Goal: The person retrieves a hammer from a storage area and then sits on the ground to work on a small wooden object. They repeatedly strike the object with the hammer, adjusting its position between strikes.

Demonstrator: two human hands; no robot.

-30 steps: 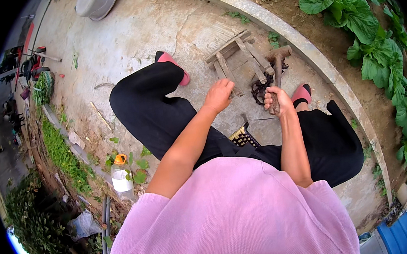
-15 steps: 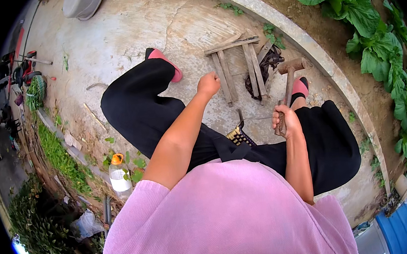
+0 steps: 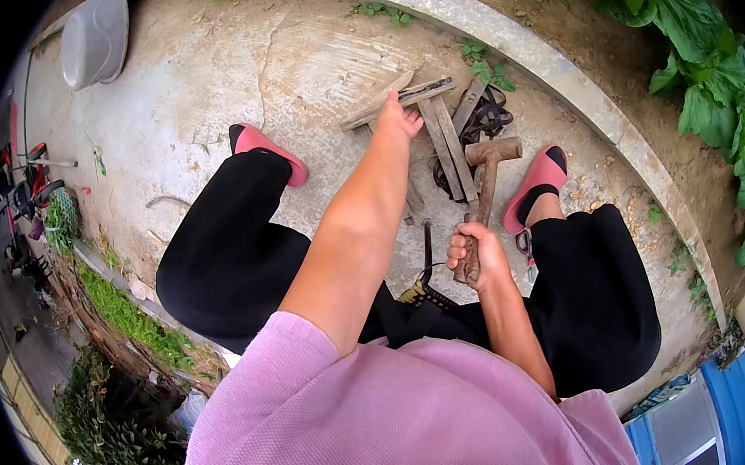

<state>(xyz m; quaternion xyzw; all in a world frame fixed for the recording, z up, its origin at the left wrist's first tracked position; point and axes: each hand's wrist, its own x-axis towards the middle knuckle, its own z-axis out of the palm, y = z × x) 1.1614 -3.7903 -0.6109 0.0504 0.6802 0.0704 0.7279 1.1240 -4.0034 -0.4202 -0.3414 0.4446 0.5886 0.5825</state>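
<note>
My left hand [image 3: 399,122] reaches forward to a small weathered wooden stool [image 3: 431,91]. Its fingers close round the near side of the top board, with the thumb over the edge; the fingertips are partly hidden. The stool's legs stand on the concrete between my feet. My right hand [image 3: 480,253] is wrapped round the rough handle of a hammer [image 3: 493,151]. Its head points up and forward, just right of the stool legs. A dark tangle of straps [image 3: 494,115] lies behind and beside the stool.
Between my knees a dark bent metal rod [image 3: 428,243] rises near a woven piece [image 3: 418,293]. A grey tub [image 3: 94,42] stands at the far left. A curved concrete curb [image 3: 543,46] borders the soil and leafy plants [image 3: 684,23] on the right. My pink shoes [image 3: 270,151] flank the stool.
My left hand has gone from a fist near the stool to a hold on its top board, which now sits at a slant. The hammer has come left, closer to the stool.
</note>
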